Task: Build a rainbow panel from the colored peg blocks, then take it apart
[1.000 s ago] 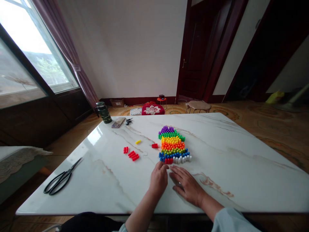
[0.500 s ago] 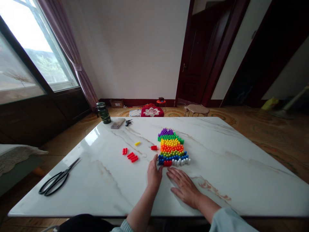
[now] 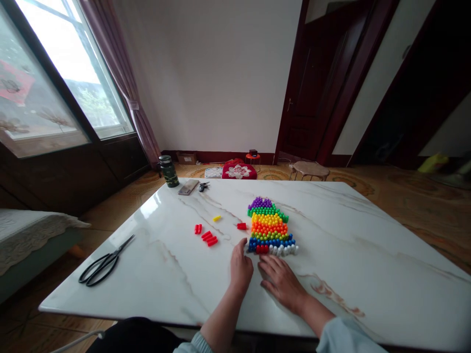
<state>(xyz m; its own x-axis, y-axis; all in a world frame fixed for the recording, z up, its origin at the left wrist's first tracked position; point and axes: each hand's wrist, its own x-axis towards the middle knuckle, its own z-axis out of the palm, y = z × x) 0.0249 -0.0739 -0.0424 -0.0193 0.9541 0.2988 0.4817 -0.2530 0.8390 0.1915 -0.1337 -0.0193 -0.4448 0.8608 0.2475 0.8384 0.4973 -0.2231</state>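
Observation:
Rows of small plastic pieces with round ends (image 3: 268,229) lie packed in colour bands on the marble-look table (image 3: 165,289): purple at the far end, then green, yellow, orange, olive green and blue, with red and white at the near edge. My left hand (image 3: 241,267) rests at the near left corner of this block, fingers pointing forward and apart, index fingertip beside the blue pieces. Flat and open, my right hand (image 3: 284,282) lies just in front of the near row, its fingertips by the red and white pieces. No held piece is visible in either hand.
Left of the block lie loose red pieces (image 3: 209,238), a red cluster (image 3: 242,226) and a yellow piece (image 3: 217,218). Black-handled scissors (image 3: 105,264) lie at the left. A dark flask (image 3: 169,171), a phone (image 3: 189,187) and keys (image 3: 203,187) are along the far left edge.
The camera has turned slightly left, so everything appears shifted right. My right fingertips look slightly closer to the near row. My left hand stays at the block's corner.

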